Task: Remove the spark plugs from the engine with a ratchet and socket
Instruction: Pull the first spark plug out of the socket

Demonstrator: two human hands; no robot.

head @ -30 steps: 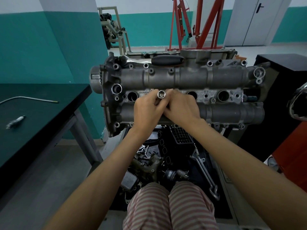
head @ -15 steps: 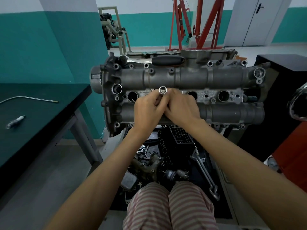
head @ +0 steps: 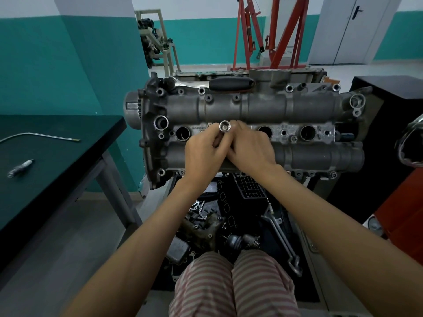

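I see the shiny silver socket [head: 225, 126], round with a dark hole on top, standing up over the middle of the gray engine [head: 251, 110], with my left hand [head: 203, 154] and right hand [head: 250, 149] both holding it in a closed grip.

The walls [head: 68, 65] are painted teal below and white above. A white double door [head: 357, 30] with a dark handle is set in the far wall. The floor [head: 57, 248] is pale grey. A dark-topped counter [head: 57, 143] on grey metal legs is placed at the left. A red hoist frame [head: 270, 33] is seen at the back, and a black cabinet [head: 389, 88] at the right.
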